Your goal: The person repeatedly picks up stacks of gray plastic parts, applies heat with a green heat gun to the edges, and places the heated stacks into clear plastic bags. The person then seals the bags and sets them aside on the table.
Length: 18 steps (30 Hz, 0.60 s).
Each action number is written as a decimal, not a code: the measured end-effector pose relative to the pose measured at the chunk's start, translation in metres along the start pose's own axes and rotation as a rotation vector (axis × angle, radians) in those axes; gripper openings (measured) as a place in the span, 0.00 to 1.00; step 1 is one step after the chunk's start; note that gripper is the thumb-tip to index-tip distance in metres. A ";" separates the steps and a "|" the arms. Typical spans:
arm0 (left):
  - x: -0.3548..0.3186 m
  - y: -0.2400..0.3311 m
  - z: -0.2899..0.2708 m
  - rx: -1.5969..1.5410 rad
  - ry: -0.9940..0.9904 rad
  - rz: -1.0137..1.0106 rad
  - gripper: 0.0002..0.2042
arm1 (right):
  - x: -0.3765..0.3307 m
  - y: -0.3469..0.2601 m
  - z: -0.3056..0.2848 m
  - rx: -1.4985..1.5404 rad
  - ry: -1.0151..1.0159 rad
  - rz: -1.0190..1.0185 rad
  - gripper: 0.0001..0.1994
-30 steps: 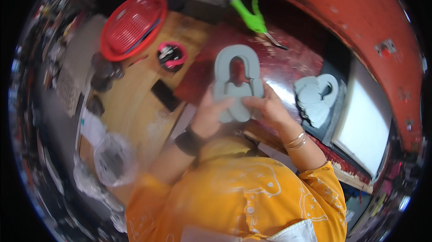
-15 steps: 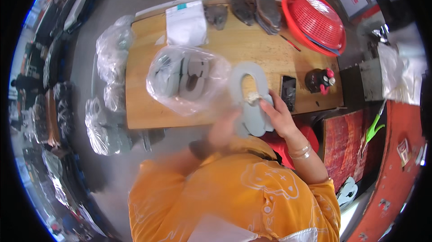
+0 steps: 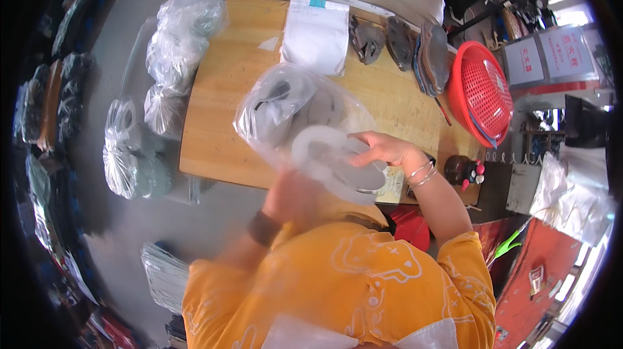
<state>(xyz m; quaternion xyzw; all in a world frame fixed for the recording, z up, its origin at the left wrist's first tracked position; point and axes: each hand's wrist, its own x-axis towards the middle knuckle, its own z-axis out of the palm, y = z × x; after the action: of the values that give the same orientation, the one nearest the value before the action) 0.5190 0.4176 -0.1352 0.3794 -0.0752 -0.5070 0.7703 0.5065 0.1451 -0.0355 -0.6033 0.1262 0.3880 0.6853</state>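
Note:
My right hand (image 3: 384, 150) reaches in from the right, thumb and fingers closed on a flat pale grey piece (image 3: 311, 141) with rounded loops and cut-out openings. The piece lies tilted at the near side of a clear plastic bag (image 3: 256, 115), overlapping it; whether it is inside the film I cannot tell. More grey looped pieces show through the bag, which rests on the wooden table (image 3: 211, 135). My left hand (image 3: 289, 194) is by the bag's near edge and the piece's left side. Motion smears its fingers, so its grip is unclear.
Beyond the bag lie a white paper sheet (image 3: 316, 36) and several dark sole-shaped pieces (image 3: 399, 44). A red basket (image 3: 479, 92) stands at the right, with a dark jar (image 3: 459, 172) nearer me. Filled plastic bags (image 3: 178, 44) stand along the table's left side.
My right hand has carried the grey piece left and over to the bag's near side. The small whitish bit beside its fingers no longer shows. The whole view has shifted.

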 end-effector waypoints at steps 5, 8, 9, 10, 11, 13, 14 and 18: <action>-0.001 0.008 -0.012 -0.346 0.172 -0.105 0.24 | 0.046 -0.014 -0.026 -0.268 -0.353 0.210 0.31; -0.002 -0.001 0.000 -0.518 0.280 -0.039 0.20 | 0.073 -0.020 -0.046 -0.169 -0.419 0.278 0.31; 0.000 -0.005 0.004 -0.588 0.323 -0.003 0.20 | 0.080 -0.022 -0.055 -0.037 -0.398 0.270 0.30; 0.003 -0.009 0.007 -0.654 0.375 0.036 0.20 | 0.087 -0.025 -0.064 0.121 -0.424 0.226 0.30; 0.005 -0.012 0.009 -0.730 0.416 0.087 0.20 | 0.095 -0.029 -0.073 0.135 -0.349 0.278 0.31; 0.015 -0.016 0.009 -0.822 0.438 0.177 0.19 | 0.112 -0.033 -0.088 0.205 -0.240 0.347 0.33; 0.024 -0.019 0.008 -0.803 0.510 0.189 0.18 | 0.121 -0.032 -0.092 0.184 -0.240 0.270 0.34; 0.046 -0.035 0.008 -0.915 0.563 0.138 0.15 | 0.144 -0.026 -0.107 -0.094 0.022 0.120 0.34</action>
<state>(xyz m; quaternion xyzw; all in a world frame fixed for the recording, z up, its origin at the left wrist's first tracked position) 0.5110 0.3675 -0.1651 0.1207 0.3376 -0.3150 0.8788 0.6526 0.1014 -0.1346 -0.6305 0.1514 0.4273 0.6301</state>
